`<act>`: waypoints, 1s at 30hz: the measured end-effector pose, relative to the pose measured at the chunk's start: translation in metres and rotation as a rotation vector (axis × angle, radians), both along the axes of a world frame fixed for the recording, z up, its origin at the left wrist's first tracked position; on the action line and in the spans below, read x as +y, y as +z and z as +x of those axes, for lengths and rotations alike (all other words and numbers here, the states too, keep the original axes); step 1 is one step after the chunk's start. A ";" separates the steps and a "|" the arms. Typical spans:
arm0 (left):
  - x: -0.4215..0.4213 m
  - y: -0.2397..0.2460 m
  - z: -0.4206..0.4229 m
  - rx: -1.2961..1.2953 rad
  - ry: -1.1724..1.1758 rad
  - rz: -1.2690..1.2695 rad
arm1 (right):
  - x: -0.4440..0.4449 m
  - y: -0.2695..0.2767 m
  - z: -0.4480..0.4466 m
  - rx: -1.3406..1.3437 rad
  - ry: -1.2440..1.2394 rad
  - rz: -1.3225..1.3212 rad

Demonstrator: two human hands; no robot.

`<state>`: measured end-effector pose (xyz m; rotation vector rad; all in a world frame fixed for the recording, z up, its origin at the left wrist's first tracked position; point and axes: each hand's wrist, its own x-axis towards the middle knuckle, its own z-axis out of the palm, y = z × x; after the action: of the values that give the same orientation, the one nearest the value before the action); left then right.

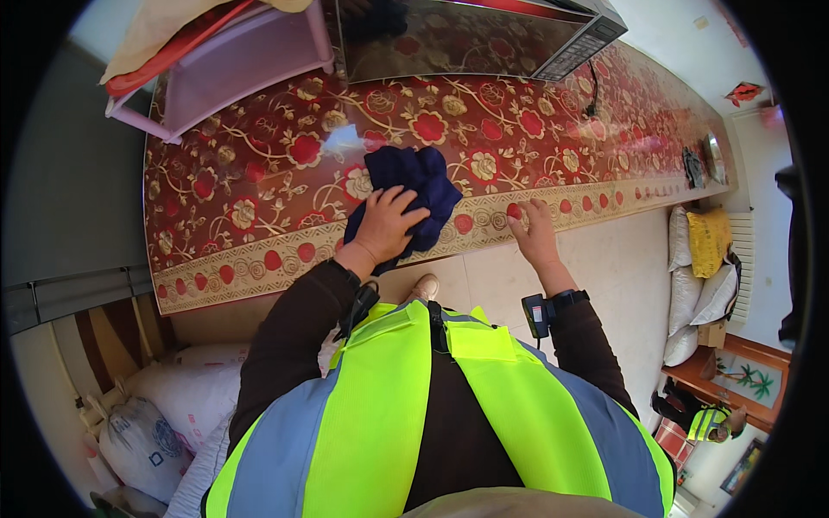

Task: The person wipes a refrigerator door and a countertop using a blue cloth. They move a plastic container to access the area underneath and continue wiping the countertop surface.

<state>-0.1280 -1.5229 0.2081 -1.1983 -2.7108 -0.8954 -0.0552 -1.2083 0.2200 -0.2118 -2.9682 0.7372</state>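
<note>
A crumpled dark blue cloth (414,178) lies on a long table under a red floral tablecloth (492,149) with a shiny surface. My left hand (386,223) rests on the lower left part of the cloth, fingers spread; whether its fingers grip any fabric is not clear. To the right, apart from the blue cloth, my right hand (534,230) is at the table's beige patterned border, its fingers slightly curled and apart, with nothing held. Both wrists wear black straps with small devices.
A microwave oven (453,39) and a lilac plastic rack (252,78) stand along the far side. A power plug (590,109) lies right of the oven. Sacks (188,395) are piled at lower left, others (686,291) at right. Another person (706,421) is at far right.
</note>
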 end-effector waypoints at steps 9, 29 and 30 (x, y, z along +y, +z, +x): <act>-0.097 0.029 -0.083 0.106 0.613 0.484 | 0.090 -0.005 0.026 0.019 -0.083 -0.074; 0.175 -0.013 -0.168 -0.021 0.716 -0.349 | 0.167 -0.034 0.159 -0.127 -0.323 -0.104; 0.185 -0.014 -0.173 0.011 0.695 -0.334 | 0.170 -0.034 0.170 -0.105 -0.321 -0.090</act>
<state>-0.3010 -1.3375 0.1943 -0.2028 -2.9930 -0.3491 0.1152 -1.0385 0.1859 -0.7333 -2.8908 0.8379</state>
